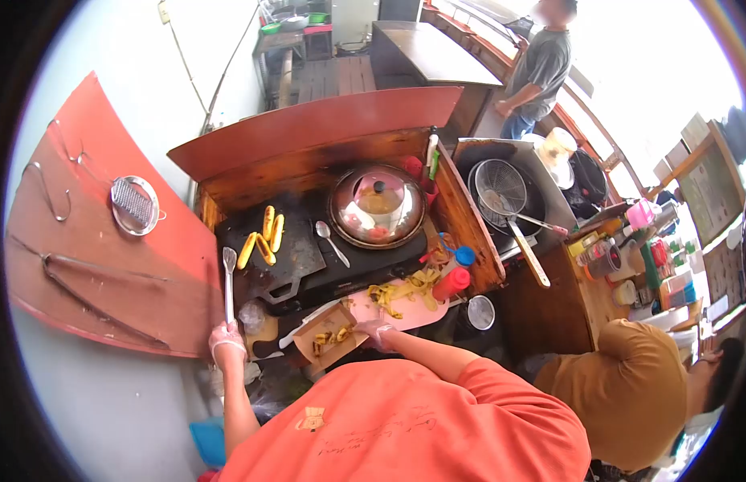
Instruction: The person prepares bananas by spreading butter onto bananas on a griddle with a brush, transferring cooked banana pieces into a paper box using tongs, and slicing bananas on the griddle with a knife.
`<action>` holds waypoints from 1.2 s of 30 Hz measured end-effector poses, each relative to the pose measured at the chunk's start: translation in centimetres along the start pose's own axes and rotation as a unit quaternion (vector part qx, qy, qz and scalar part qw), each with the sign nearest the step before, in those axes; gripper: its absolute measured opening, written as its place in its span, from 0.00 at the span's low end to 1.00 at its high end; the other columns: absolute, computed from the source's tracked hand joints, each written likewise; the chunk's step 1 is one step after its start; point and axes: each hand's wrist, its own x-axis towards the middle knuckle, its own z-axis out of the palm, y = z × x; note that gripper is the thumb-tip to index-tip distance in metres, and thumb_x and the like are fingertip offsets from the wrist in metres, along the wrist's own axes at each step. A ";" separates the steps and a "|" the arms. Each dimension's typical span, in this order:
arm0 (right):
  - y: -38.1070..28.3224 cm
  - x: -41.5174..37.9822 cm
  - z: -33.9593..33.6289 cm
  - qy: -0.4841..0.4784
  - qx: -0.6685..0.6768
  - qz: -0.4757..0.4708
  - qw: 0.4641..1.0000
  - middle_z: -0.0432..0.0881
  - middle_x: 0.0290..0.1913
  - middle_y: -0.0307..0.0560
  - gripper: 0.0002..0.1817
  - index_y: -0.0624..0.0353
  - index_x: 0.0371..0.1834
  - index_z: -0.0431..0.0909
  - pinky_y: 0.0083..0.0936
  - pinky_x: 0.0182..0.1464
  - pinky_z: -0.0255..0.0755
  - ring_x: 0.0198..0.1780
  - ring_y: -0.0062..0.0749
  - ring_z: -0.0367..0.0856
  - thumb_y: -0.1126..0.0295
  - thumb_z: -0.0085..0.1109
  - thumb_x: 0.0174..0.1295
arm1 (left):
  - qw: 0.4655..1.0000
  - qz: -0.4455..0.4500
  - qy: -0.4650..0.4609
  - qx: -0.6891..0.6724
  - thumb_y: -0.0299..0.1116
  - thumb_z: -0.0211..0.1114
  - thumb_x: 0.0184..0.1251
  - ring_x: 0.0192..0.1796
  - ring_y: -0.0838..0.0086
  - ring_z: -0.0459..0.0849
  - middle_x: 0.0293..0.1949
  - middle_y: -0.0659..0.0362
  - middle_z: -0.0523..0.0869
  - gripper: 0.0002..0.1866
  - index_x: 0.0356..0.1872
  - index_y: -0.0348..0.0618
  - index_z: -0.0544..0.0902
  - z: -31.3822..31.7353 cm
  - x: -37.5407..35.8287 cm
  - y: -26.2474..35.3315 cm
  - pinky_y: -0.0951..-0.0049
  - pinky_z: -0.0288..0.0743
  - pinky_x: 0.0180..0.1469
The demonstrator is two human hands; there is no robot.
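Note:
My left hand (228,345), in a clear plastic glove, is closed around metal tongs (229,289), which point up beside the griddle (291,257). Several grilled bananas (268,225) lie on the griddle's left side. My right hand (378,332), also gloved, grips the right edge of an open cardboard box (318,319). Browned banana pieces (333,336) are inside the box. Just beyond that hand, a pink cutting board (421,312) carries a pile of banana peels (401,295). On the black surface right of the griddle rests a spoon (331,243).
A domed metal lid (378,205) covers a pan. Red (451,283) and blue-capped bottles stand near the board. A strainer (501,189) sits over a wok at right. One person in brown (630,394) is close on my right; another (540,76) stands farther back.

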 end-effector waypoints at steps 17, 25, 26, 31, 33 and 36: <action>-2.4 -0.7 -1.0 -0.007 0.535 0.250 0.807 0.80 0.62 0.46 0.18 0.56 0.60 0.76 0.43 0.59 0.81 0.55 0.39 0.86 0.76 0.56 0.67 | 0.995 -0.045 -0.088 0.029 0.39 0.57 0.76 0.34 0.47 0.84 0.30 0.44 0.85 0.16 0.32 0.37 0.83 2.4 1.5 -1.2 0.54 0.78 0.39; -4.3 -0.9 -2.0 0.037 0.635 0.343 0.691 0.83 0.52 0.51 0.18 0.56 0.55 0.77 0.41 0.51 0.81 0.46 0.44 0.85 0.58 0.60 0.68 | 0.989 -0.015 -0.134 0.055 0.45 0.59 0.76 0.38 0.46 0.85 0.32 0.41 0.87 0.21 0.38 0.32 0.86 0.0 -0.3 0.4 0.53 0.77 0.42; -4.5 -0.9 -2.3 0.017 0.611 0.369 0.700 0.81 0.58 0.50 0.18 0.55 0.58 0.76 0.43 0.56 0.81 0.50 0.45 0.85 0.58 0.59 0.69 | 0.988 -0.056 -0.146 -0.001 0.42 0.60 0.75 0.30 0.54 0.83 0.26 0.47 0.85 0.17 0.35 0.36 0.85 -0.6 -0.5 0.3 0.58 0.75 0.35; -3.0 -1.0 -0.9 0.032 0.638 0.322 0.699 0.82 0.54 0.51 0.19 0.55 0.57 0.76 0.43 0.56 0.80 0.52 0.49 0.84 0.58 0.58 0.69 | 0.830 -0.329 -0.282 -0.351 0.43 0.62 0.76 0.14 0.77 0.74 0.16 0.61 0.77 0.19 0.25 0.43 0.78 -2.3 -2.8 -1.3 0.72 0.62 0.12; -3.1 -1.2 -0.9 0.036 0.651 0.309 0.692 0.82 0.54 0.52 0.19 0.56 0.57 0.76 0.43 0.55 0.80 0.52 0.50 0.83 0.58 0.58 0.69 | 0.815 -0.333 -0.291 -0.375 0.44 0.61 0.76 0.13 0.76 0.73 0.17 0.60 0.77 0.19 0.27 0.43 0.76 -1.4 -3.4 -1.8 0.73 0.60 0.09; -3.5 -1.1 -1.4 0.029 0.643 0.361 0.674 0.81 0.55 0.56 0.20 0.57 0.58 0.75 0.44 0.55 0.80 0.52 0.53 0.83 0.58 0.57 0.69 | 0.761 -0.324 -0.308 -0.469 0.47 0.61 0.76 0.13 0.76 0.73 0.19 0.60 0.77 0.19 0.31 0.44 0.76 0.1 -3.7 -1.4 0.74 0.62 0.10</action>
